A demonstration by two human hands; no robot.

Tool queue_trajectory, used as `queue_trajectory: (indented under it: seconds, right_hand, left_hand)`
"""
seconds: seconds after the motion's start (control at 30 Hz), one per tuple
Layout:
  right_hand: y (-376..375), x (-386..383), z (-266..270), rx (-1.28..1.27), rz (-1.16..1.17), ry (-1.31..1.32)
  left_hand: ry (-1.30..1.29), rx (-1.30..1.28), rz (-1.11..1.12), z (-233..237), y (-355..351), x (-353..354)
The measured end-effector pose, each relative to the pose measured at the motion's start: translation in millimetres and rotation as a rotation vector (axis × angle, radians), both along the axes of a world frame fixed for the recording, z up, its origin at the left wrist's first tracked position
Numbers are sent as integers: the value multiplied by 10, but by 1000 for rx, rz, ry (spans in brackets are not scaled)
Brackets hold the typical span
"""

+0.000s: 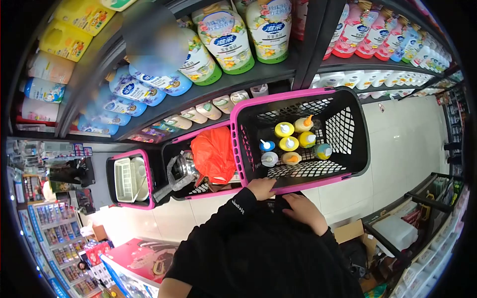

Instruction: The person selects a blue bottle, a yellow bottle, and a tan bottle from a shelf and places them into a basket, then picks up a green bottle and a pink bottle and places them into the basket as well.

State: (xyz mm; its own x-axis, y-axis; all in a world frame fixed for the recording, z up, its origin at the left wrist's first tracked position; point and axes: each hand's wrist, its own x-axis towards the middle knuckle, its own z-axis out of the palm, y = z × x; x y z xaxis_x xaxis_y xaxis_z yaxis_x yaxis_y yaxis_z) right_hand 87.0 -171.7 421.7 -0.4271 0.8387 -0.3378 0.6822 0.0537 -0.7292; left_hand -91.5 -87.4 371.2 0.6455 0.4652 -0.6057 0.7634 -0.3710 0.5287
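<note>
A large black shopping basket (357, 134) with a pink rim is in front of me. Several pump bottles stand inside, among them a yellow-topped bottle (284, 130), a blue-topped bottle (267, 145) and an orange-topped bottle (303, 123). My left hand (262, 188) is closed beside the near pink rim; whatever its curled fingers hold is hidden. Close to my black top is my right hand (304, 211), with its fingers bent together over something dark that I cannot make out.
Left of the basket, a second basket (208, 194) holds an orange-red plastic bag (214, 154) and metal cookware (185, 166). Farther left, a smaller basket (151, 181) carries a pale plastic rack (125, 179). Shelves of bottles (226, 42) line the far side. A cardboard box (349, 231) is at right.
</note>
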Motion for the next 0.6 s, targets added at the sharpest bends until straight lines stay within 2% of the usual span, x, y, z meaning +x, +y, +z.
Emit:
queue_trajectory:
  seconds: [0.2, 0.27, 0.33, 0.43, 0.47, 0.5, 0.53, 0.6]
  right_hand:
    - [278, 547, -1, -103, 113, 60]
    - [357, 665, -73, -94, 164, 56]
    - [459, 746, -161, -95, 177, 61]
    - [645, 824, -344, -78, 250, 43]
    - [719, 838, -391, -89, 275, 42]
    - [797, 841, -436, -107, 288, 32]
    - [879, 838, -493, -124, 300, 22]
    - [1064, 812, -679, -132, 336, 58]
  left_hand:
    - [-1, -45, 164, -385, 75, 248]
    - [-126, -9, 281, -577, 90, 269]
    - [-131, -35, 325, -730, 134, 289]
    - [-200, -166, 639, -853, 183, 297]
    - [-201, -174, 666, -884, 222, 300]
    - [-232, -306, 826, -938, 248, 291]
    - [-264, -439, 984, -1036, 241, 279]
    - [-298, -465, 1087, -1403, 201, 233]
